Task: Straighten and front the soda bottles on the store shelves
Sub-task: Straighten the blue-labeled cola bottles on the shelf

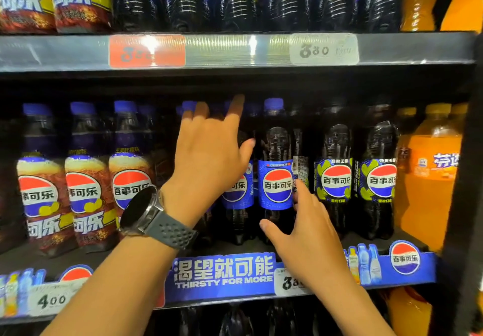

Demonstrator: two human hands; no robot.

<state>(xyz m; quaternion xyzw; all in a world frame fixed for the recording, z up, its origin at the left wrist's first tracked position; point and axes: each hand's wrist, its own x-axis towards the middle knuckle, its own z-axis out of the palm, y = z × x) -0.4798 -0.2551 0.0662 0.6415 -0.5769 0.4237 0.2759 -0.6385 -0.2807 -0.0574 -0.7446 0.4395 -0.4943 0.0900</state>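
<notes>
On the middle shelf (pixel 235 280) stands a row of dark cola bottles with blue caps. A blue-label bottle (pixel 277 173) stands upright in the centre, its logo facing front. My right hand (pixel 305 233) touches its lower right side with thumb and fingers apart around it. My left hand (pixel 209 152), with a watch on the wrist, reaches in over a second blue-label bottle (pixel 239 192) to the left, fingers spread near the caps behind; that bottle is mostly hidden by the hand.
Brown-label cola bottles (pixel 86 192) fill the shelf's left part, lime-label ones (pixel 335 179) stand right of centre, orange soda bottles (pixel 431 179) at the far right. The upper shelf (pixel 235 50) carries more cola bottles and price tags. A dark upright post (pixel 467 179) borders the right.
</notes>
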